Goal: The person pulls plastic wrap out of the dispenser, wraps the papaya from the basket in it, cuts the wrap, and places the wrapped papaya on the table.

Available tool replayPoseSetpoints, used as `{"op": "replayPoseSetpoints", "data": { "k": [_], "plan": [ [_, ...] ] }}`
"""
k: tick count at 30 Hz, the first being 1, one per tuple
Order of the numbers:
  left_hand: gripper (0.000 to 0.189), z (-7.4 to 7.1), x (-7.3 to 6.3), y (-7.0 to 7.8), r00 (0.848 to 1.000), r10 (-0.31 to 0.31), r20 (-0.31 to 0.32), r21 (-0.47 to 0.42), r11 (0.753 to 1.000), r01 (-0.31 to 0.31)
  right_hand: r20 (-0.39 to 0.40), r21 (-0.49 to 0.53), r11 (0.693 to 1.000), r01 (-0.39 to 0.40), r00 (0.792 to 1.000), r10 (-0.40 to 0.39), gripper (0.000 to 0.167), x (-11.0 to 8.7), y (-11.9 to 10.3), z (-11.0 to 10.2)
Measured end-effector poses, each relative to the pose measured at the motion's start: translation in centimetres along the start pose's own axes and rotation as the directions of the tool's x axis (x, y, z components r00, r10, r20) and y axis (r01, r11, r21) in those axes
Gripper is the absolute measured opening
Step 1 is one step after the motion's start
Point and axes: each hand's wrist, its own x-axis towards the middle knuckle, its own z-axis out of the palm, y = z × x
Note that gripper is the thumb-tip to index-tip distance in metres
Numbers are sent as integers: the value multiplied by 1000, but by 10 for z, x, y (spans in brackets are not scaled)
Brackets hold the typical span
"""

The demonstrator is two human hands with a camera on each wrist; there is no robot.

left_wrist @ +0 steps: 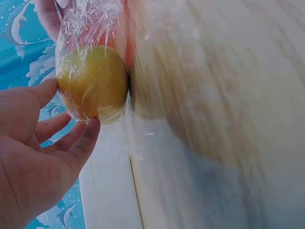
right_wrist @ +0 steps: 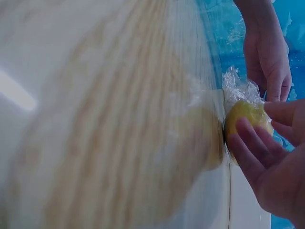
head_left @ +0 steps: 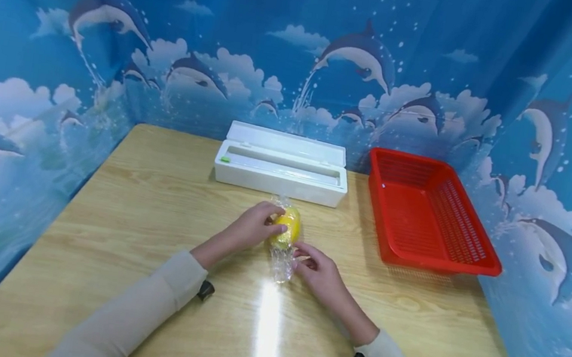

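A yellow fruit [head_left: 287,227] lies on the wooden table, wrapped in clear plastic film [head_left: 282,265] that bunches out crumpled at both ends. My left hand [head_left: 256,223] holds it from the left, thumb and fingers against its side. In the left wrist view the wrapped fruit [left_wrist: 95,86] looks greenish yellow, with that hand's fingertips [left_wrist: 93,125] at its edge. My right hand [head_left: 321,275] is at the near end, its fingers bent loosely beside the loose film. From the right wrist, its spread fingers [right_wrist: 257,148] overlap the fruit [right_wrist: 240,112], thumb apart from them.
Behind the fruit stands a long white box [head_left: 280,181] with its lid up and a small green piece at its left end. A red plastic basket [head_left: 392,241] sits at the back right. A blue dolphin-print curtain [head_left: 261,36] borders the wooden table [head_left: 142,196].
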Motion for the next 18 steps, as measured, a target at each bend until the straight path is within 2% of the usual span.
{"op": "replayPoseSetpoints", "data": {
  "k": [2, 4, 6, 8, 10, 13, 18],
  "plan": [
    [51, 1, 0, 0, 1000, -4, 0, -3, 1000, 4, -15, -55, 995, 81, 997, -82, 37, -2, 0, -3],
    [51, 1, 0, 0, 1000, -2, -3, -3, 1000, 2, 5, -102, 983, 150, 989, -151, 31, -3, 1, -6],
    [51, 1, 0, 0, 1000, -1, -4, 0, 1000, 1, 77, -145, 966, 212, 976, -202, 26, -3, 1, -9],
    [51, 1, 0, 0, 1000, 2, -3, 3, 1000, -1, 178, -216, 932, 291, 950, -255, 23, -3, 2, -12],
    [52, 2, -1, 0, 1000, 5, 2, 3, 1000, -5, 275, -290, 876, 386, 910, -310, 22, -2, 4, -13],
    [52, 2, -3, 1, 1000, 10, 3, -5, 1000, -10, 359, -390, 781, 487, 862, -358, 21, 0, 7, -13],
    [52, 3, -4, 0, 1000, -3, -3, -2, 1000, 3, 418, -516, 659, 547, 832, -364, 21, 5, 7, -10]
  ]
}}
